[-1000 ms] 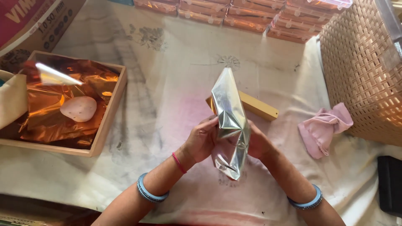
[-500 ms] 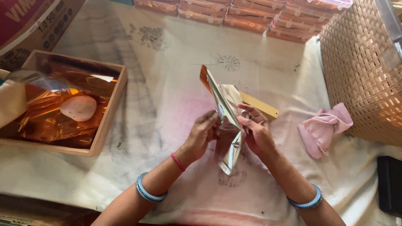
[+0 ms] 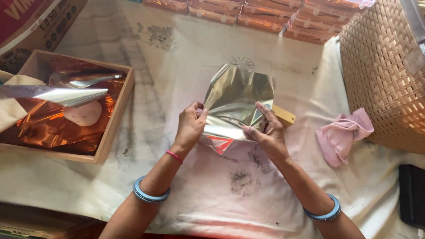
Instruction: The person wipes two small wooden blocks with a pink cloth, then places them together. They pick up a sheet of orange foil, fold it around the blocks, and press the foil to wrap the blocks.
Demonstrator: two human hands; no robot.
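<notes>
Near the middle of the cloth-covered work surface point(image 3: 133, 66), both hands are holding a crinkled sheet of silver foil point(image 3: 239, 95) slightly raised above the cloth. The left hand point(image 3: 189, 126) is pinching the sheet's lower left edge, its thumb and fingers closing narrowly on the foil. The right hand point(image 3: 265, 130) is gripping the lower right edge, with the index finger stretching up along the sheet and the other fingers curling around the foil. A red printed patch is showing on the folded lower part of the sheet, between the two hands. A yellow flat block point(image 3: 283, 116) is lying on the cloth just behind the right hand, partly hidden by the foil.

Toward the left edge of the surface, a shallow wooden tray point(image 3: 119, 106) is holding copper-coloured foil sheets point(image 3: 53, 128), with a pale rounded stone point(image 3: 83, 114) sitting on them and a silver foil cone point(image 3: 57, 95) lying across the top. Toward the right edge, a crumpled pink cloth point(image 3: 343, 135) is lying near a large woven basket point(image 3: 385, 75) that is filling the far right corner. Along the far edge, a row of orange wrapped packets point(image 3: 265, 15) is running across. A cardboard box point(image 3: 31, 22) is sitting at the far left corner, and a black object point(image 3: 411, 194) is showing at the near right edge.
</notes>
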